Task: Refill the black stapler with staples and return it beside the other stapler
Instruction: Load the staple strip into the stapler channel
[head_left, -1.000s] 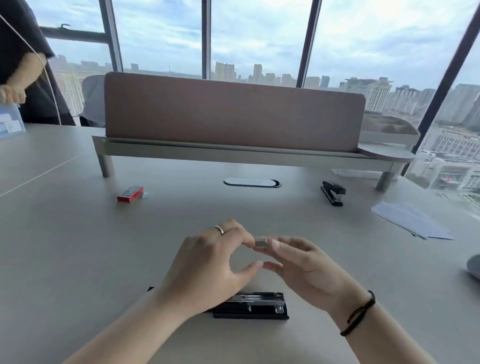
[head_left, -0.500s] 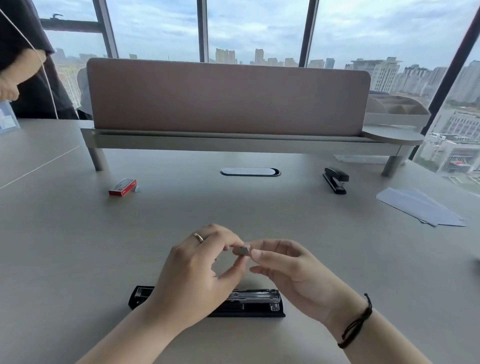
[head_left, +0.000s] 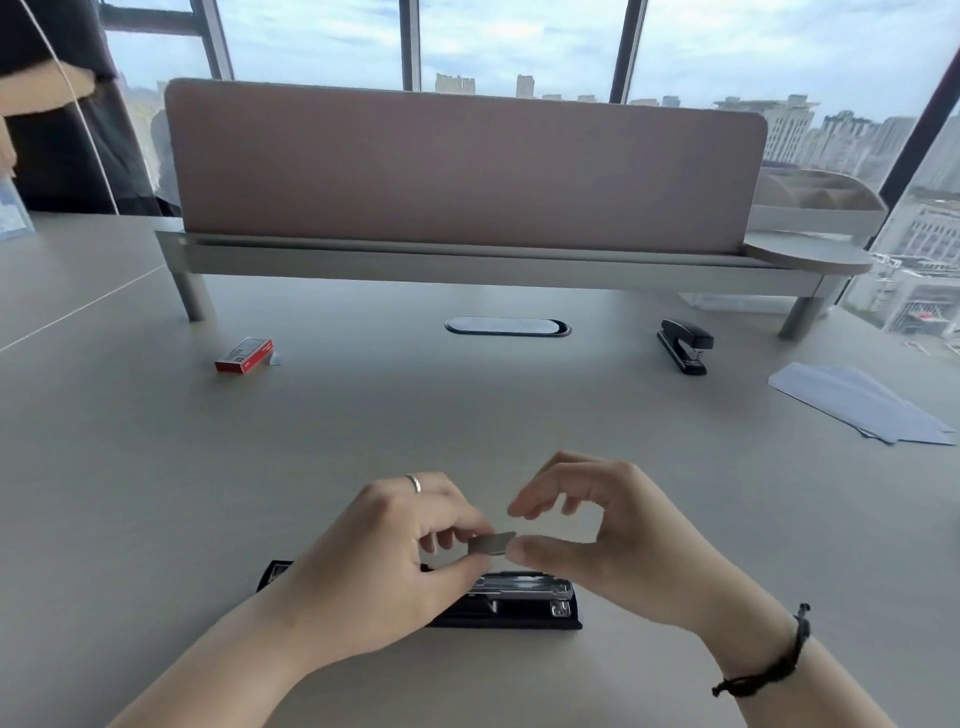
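Head: staple strip (head_left: 491, 543) above black stapler (head_left: 524, 597)

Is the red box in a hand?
No, the red box lies on the table, away from the left hand and right hand.

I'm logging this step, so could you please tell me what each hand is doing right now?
Left hand: pinching the staple strip.
Right hand: open, thumb touching the strip's end.

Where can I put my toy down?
Widest bare patch: mid-desk, bordered by the red staple box, the closed stapler, the left hand and the right hand. Also bare left of the left hand. Crowded at the open stapler, under the pinched staple strip.
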